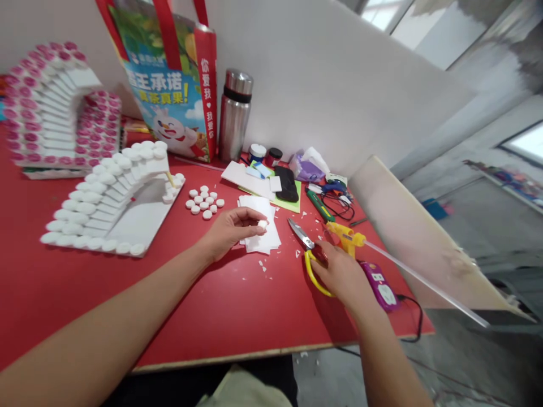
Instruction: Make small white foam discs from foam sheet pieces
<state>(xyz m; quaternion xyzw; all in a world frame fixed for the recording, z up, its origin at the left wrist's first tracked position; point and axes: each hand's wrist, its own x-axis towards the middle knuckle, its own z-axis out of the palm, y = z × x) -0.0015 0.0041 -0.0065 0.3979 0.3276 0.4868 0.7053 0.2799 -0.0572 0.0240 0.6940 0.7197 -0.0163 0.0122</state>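
Observation:
Between the thumb and fingers of my left hand (235,229) is a small white piece (262,224), held over a stack of white sheets (274,237). My right hand (339,268) is closed around the handles of a pair of scissors (313,265) with yellow and red grips. The scissors lie low over the table, blades partly closed and pointing away to the left. A cluster of white round discs (207,199) sits left of the sheets. Farther left lies a white curved stair model (139,217) edged with similar discs.
A yellow glue gun (345,237) with a long clear stick and a purple power strip (379,285) lie right of my right hand. Behind are a steel flask (235,118), a printed bag (169,85) and a pink-and-white model (29,121). White scraps dot the red table (220,316).

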